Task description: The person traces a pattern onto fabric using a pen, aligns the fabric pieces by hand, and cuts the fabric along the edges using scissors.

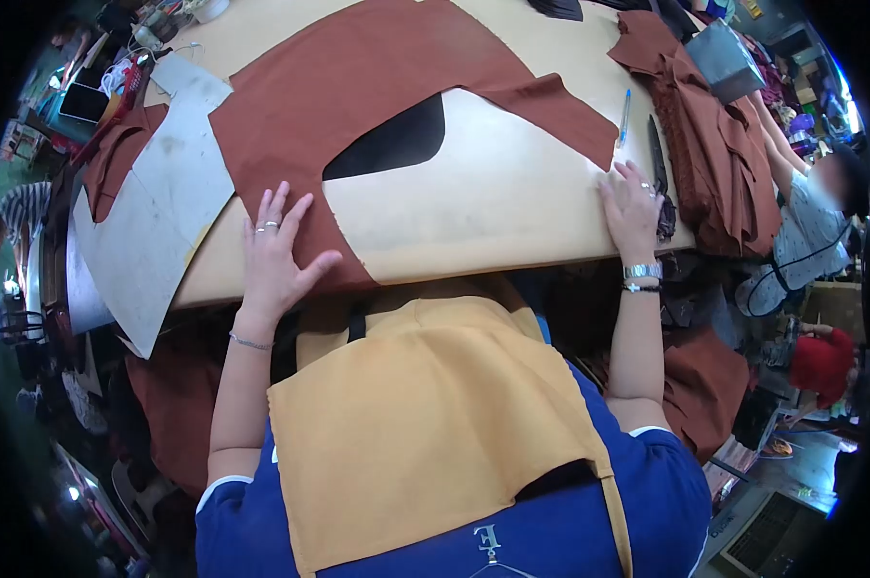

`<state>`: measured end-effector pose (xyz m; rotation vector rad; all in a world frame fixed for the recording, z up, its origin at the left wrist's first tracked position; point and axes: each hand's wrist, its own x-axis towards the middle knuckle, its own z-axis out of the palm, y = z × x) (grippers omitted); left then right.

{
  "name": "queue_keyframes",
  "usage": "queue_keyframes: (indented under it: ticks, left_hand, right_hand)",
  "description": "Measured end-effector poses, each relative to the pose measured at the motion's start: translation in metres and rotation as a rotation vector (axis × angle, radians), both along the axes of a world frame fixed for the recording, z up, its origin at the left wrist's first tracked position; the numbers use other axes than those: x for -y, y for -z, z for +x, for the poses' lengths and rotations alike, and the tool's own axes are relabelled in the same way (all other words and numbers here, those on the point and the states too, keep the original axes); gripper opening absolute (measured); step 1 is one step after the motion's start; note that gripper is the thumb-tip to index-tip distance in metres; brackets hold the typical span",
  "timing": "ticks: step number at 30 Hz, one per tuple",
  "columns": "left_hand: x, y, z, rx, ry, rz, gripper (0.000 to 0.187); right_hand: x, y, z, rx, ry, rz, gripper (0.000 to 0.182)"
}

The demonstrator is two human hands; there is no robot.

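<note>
A large reddish-brown leather-like sheet point(387, 58) spreads over the pale tabletop point(473, 212) in a curved shape. My left hand point(283, 246) lies palm down at its near left part, fingers spread, close to the table's front edge. My right hand point(633, 207) rests open on the tabletop, its fingertips by the narrow right end of the sheet. Neither hand is gripping anything. A flat black piece point(396, 140) shows in the hollow of the sheet's inner edge; part of it is covered.
A stained grey-white panel point(165, 164) overhangs the table at left. Right of my right hand lie a blue pen point(625, 116), a dark, slim tool point(658, 173) and piled reddish-brown pieces point(714, 144) with a metal block point(724, 60). A person point(810, 212) is beyond the pile.
</note>
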<state>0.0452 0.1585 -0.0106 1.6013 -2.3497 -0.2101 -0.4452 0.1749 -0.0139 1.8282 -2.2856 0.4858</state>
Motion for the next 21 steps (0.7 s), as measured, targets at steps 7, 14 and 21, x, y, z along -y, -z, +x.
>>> queue_keyframes:
  ticks: [7,14,21]
  left_hand:
    - [-0.036,-0.002,0.006,0.086,0.184,0.047,0.082]
    - [-0.030,0.012,0.019,-0.011,0.308,-0.117,0.046]
    - [0.014,0.040,0.047,-0.933,-0.246,-0.179,0.027]
  right_hand:
    - [0.032,0.010,0.006,0.022,-0.086,0.016,0.044]
    - [0.044,0.000,0.010,0.162,-0.124,-0.003,0.032]
    - [0.069,0.005,-0.018,-0.067,-0.374,-0.198,0.018]
